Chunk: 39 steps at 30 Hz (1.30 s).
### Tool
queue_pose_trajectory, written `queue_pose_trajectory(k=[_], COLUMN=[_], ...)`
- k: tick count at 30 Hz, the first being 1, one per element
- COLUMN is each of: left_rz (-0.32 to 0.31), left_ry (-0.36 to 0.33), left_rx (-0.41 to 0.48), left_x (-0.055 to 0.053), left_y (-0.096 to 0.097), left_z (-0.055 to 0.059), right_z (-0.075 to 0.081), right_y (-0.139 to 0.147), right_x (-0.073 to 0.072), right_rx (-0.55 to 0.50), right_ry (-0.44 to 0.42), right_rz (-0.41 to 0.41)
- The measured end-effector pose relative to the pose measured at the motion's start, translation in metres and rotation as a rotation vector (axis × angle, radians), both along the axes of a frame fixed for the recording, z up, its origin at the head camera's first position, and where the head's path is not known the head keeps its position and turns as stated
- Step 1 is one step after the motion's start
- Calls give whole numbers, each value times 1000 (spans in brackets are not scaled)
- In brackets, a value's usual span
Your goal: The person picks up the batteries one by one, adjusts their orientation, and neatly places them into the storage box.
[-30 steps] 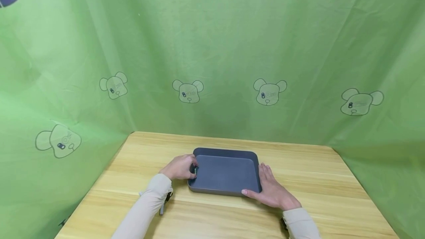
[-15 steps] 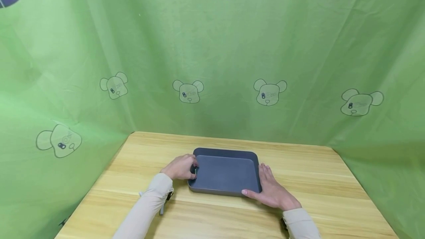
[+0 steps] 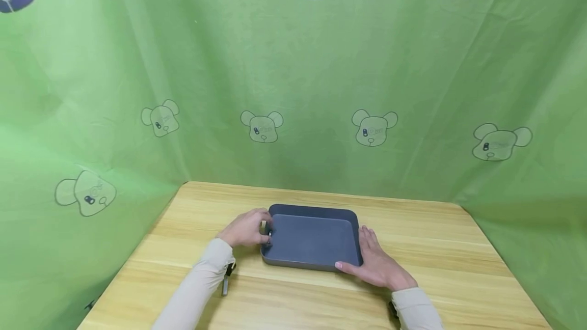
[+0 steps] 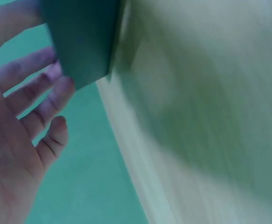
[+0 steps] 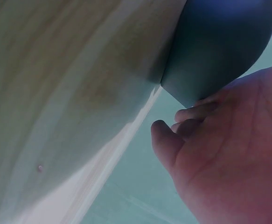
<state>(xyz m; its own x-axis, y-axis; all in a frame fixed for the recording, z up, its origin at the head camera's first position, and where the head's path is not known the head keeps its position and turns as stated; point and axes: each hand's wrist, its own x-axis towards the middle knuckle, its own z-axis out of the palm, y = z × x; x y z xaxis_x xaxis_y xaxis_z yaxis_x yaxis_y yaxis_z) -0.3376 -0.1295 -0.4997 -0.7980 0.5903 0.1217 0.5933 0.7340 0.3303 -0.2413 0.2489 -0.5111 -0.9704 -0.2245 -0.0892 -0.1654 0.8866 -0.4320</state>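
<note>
A shallow dark grey rectangular tray [image 3: 312, 241] lies on the wooden table. At its left rim is my left hand [image 3: 245, 229], with finger and thumb arched apart and their tips at the rim. Wood shows through the gap between them, beside a small dark patch with a pale mark that is too small to make out. In the left wrist view the fingers of this hand [image 4: 21, 105] are loosely spread next to the tray's dark wall [image 4: 84, 44]. My right hand [image 3: 378, 264] lies along the right side, fingers straight and thumb on the front rim.
A wooden table [image 3: 458, 264] stands inside a green curtain [image 3: 312, 167] printed with bear faces, which closes off the back and both sides. Part of a grey strap [image 3: 225, 285] hangs below the left sleeve.
My left hand has drawn back slightly to the left, and a gap has appeared between its fingers and thumb at the rim. The right hand keeps its place on the tray.
</note>
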Motion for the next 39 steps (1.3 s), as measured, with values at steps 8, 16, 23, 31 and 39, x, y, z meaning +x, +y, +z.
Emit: queue_pose_trajectory(k=[8, 16, 23, 31, 39], left_rz=[58, 131, 151, 151, 125], left_ry=[-6, 14, 19, -42, -81], left_rx=[100, 94, 74, 86, 88], left_x=[14, 31, 51, 75, 95], left_y=[-27, -63, -90, -108, -114], left_z=[23, 36, 26, 16, 3], right_z=[0, -1, 0, 0, -1], right_y=[0, 1, 0, -1, 0], right_x=[-1, -3, -1, -1, -3], right_rx=[-1, 8, 5, 6, 7], right_ry=[-7, 14, 1, 4, 9], right_rz=[6, 15, 8, 13, 15])
